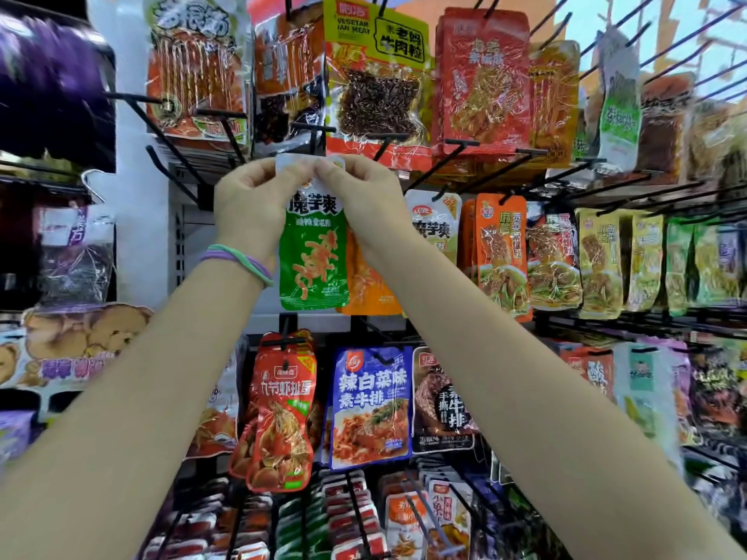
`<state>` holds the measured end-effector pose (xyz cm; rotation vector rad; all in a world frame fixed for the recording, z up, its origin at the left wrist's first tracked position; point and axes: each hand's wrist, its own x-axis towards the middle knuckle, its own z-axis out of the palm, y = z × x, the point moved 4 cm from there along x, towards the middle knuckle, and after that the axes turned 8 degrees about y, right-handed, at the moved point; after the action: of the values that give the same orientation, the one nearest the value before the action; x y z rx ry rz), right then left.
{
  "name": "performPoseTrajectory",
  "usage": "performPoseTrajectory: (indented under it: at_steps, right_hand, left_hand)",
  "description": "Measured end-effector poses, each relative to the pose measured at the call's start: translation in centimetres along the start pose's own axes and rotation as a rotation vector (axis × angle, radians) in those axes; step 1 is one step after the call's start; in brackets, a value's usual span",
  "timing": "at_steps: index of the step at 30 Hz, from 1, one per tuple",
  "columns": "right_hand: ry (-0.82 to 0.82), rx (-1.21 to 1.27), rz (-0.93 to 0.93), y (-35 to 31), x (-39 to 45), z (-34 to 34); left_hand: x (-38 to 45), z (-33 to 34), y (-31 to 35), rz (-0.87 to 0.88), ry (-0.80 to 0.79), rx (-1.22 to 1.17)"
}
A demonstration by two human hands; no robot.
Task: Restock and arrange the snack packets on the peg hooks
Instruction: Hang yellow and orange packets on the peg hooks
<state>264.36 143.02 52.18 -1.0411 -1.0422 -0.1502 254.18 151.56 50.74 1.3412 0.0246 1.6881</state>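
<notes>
We see bright, even light with glare on the glossy snack packets point(481, 86); the centre is sharp, while edges smear, blur and bend from wide-angle distortion.

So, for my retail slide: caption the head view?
Both hands pinch the top of a green snack packet below a peg hook amid hanging snacks.

A glossy green plastic snack packet point(313, 260) has a white top and orange curls printed on it; an orange foil packet point(370, 276) hangs behind; purple and mint-green wristbands point(238, 258).
</notes>
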Motion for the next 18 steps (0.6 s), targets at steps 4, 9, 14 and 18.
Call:
performPoseTrajectory:
  at_steps: [4,9,14,18]
  right_hand:
    - [0.023,0.04,0.055,0.5,0.0,0.7]
    - [0.027,0.092,0.081,1.2,0.8,1.3]
    - [0.034,0.106,0.125,1.3,0.7,1.4]
    - [0.034,0.108,0.15,1.4,0.4,1.0]
  left_hand:
    - [0.0,-0.1,-0.3,-0.029,0.025,-0.02]
    - [0.0,0.0,-0.1,-0.052,0.002,-0.038]
    - [0.2,-0.1,-0.5,-0.093,0.021,-0.075]
    - [0.3,0.0,-0.8,-0.093,0.058,-0.056]
